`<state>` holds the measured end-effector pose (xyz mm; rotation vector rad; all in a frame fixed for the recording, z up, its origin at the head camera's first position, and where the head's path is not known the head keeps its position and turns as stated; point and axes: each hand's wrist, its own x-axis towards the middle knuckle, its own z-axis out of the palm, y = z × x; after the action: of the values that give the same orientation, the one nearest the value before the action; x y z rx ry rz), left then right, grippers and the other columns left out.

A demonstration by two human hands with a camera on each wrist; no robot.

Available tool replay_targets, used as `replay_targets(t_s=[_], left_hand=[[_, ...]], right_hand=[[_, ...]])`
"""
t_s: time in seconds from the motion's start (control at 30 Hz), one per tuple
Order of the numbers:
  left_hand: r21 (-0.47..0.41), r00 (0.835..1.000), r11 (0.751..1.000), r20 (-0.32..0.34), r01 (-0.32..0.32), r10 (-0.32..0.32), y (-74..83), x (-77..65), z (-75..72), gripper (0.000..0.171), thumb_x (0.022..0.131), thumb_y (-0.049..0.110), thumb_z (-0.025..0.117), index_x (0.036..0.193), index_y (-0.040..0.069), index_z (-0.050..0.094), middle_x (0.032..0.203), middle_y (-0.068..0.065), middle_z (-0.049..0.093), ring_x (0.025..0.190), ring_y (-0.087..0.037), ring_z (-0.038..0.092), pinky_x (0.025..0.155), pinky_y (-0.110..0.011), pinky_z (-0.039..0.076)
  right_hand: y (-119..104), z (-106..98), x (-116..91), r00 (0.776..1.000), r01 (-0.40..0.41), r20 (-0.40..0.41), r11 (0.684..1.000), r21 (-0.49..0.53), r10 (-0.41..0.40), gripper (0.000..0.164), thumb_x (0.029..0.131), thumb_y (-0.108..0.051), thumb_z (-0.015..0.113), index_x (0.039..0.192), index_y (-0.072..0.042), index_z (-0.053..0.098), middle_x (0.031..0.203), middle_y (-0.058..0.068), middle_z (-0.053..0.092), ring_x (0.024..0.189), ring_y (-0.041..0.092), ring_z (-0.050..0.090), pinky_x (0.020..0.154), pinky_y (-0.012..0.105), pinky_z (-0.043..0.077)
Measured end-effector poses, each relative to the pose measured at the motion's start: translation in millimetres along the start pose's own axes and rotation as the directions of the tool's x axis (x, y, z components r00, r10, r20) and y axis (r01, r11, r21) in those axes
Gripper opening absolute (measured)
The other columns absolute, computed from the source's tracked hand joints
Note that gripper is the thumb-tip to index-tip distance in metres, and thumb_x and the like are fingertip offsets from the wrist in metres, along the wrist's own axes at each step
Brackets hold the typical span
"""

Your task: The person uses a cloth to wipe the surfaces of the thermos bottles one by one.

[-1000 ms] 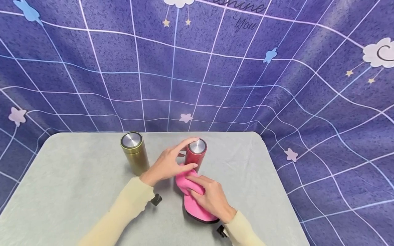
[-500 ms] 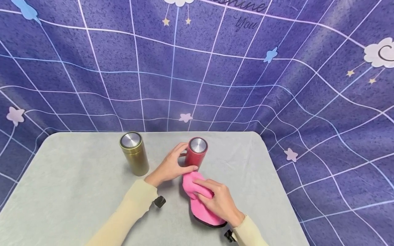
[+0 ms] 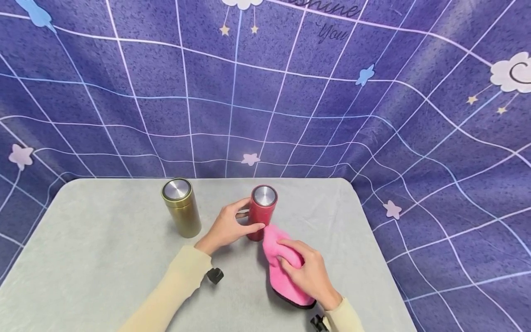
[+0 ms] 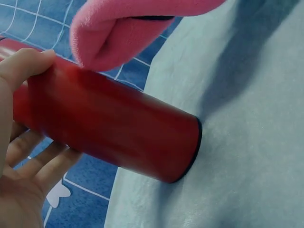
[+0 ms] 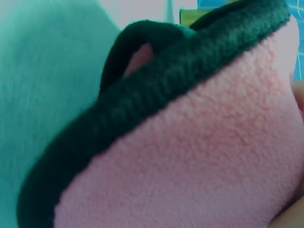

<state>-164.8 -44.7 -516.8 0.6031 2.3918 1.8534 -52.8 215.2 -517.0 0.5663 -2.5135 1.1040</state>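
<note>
The red flask point(image 3: 261, 214) is near the back of the pale, cloth-covered table point(image 3: 103, 258), a little right of centre; whether its base meets the surface cannot be told. Its metal-topped lid lies just inside the back edge, and tabletop extends from its right side to the right edge. The left hand point(image 3: 226, 228) grasps the flask from the left, thumb across the near side and fingers behind. The right hand point(image 3: 309, 274) pinches a pink fleece cloth point(image 3: 286, 281) bordered by dark trim point(image 3: 293, 304). The cloth's far end is close to the flask and the left thumb; contact between them cannot be determined. The cloth and right hand occupy the area in front and to the right, limiting room on that side. A gold-green flask point(image 3: 184, 212) stands upright to the left, near the back edge, the left hand between the two vessels. The left sleeve point(image 3: 178, 272) crosses the front of the table. Behind, a blue-violet curtain point(image 3: 265, 103) with grid lines and stars borders the back edge.
</note>
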Motion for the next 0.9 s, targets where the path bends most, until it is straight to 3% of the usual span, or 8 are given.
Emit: replay_targets(t_s=[0.13, 0.3, 0.5, 0.63, 0.9], left_hand=[[-0.015, 1.000, 1.000, -0.017, 0.009, -0.009, 1.0, -2.1, -0.6, 0.074, 0.080, 0.024, 0.098, 0.146, 0.011, 0.067, 0.135, -0.007, 0.073, 0.118, -0.029, 0.074, 0.100, -0.038, 0.062], [-0.018, 0.999, 1.000, -0.027, -0.019, 0.018, 0.5, -3.9, 1.8, 0.073, 0.078, 0.021, 0.099, 0.144, 0.011, 0.069, 0.133, -0.004, 0.075, 0.119, -0.026, 0.074, 0.100, -0.037, 0.062], [-0.041, 0.998, 0.998, -0.038, -0.050, 0.048, 1.7, -8.4, 4.9, 0.073, 0.076, 0.019, 0.100, 0.142, 0.012, 0.071, 0.133, -0.004, 0.075, 0.121, -0.028, 0.073, 0.103, -0.048, 0.061], [-0.023, 0.998, 0.998, -0.031, -0.062, 0.061, 5.3, -11.3, 5.5, 0.076, 0.074, 0.020, 0.101, 0.143, 0.016, 0.071, 0.136, -0.002, 0.074, 0.122, -0.027, 0.072, 0.103, -0.044, 0.061], [-0.021, 0.988, 0.990, -0.055, -0.143, 0.141, 12.0, -14.3, 8.7, 0.076, 0.073, 0.013, 0.101, 0.143, 0.016, 0.071, 0.138, -0.002, 0.073, 0.128, -0.022, 0.068, 0.105, -0.030, 0.059]], right_hand=[[5.7, -10.7, 5.0, 0.996, -0.077, -0.036, 0.997, 0.014, 0.078, 0.047, 0.083, -0.010, 0.090, 0.125, -0.027, 0.078, 0.121, -0.009, 0.077, 0.112, 0.015, 0.075, 0.099, 0.020, 0.056], [12.6, -17.7, 19.0, 0.984, -0.162, -0.057, 0.981, 0.106, 0.169, 0.044, 0.086, -0.010, 0.088, 0.126, -0.026, 0.079, 0.125, -0.004, 0.077, 0.117, 0.018, 0.073, 0.101, 0.015, 0.051], [16.0, -19.8, 41.2, 0.963, -0.221, -0.088, 0.931, 0.291, 0.256, 0.038, 0.090, -0.009, 0.087, 0.125, -0.020, 0.079, 0.126, 0.000, 0.077, 0.121, 0.015, 0.068, 0.102, 0.016, 0.048], [10.3, -23.9, 55.8, 0.958, -0.217, -0.099, 0.906, 0.363, 0.270, 0.037, 0.090, -0.007, 0.086, 0.125, -0.017, 0.079, 0.127, 0.001, 0.076, 0.124, 0.012, 0.065, 0.105, 0.018, 0.047], [-4.1, -37.6, 75.1, 0.971, -0.146, -0.113, 0.897, 0.418, 0.211, 0.038, 0.090, -0.002, 0.085, 0.126, -0.013, 0.078, 0.126, 0.005, 0.076, 0.119, 0.015, 0.066, 0.101, 0.021, 0.051]])
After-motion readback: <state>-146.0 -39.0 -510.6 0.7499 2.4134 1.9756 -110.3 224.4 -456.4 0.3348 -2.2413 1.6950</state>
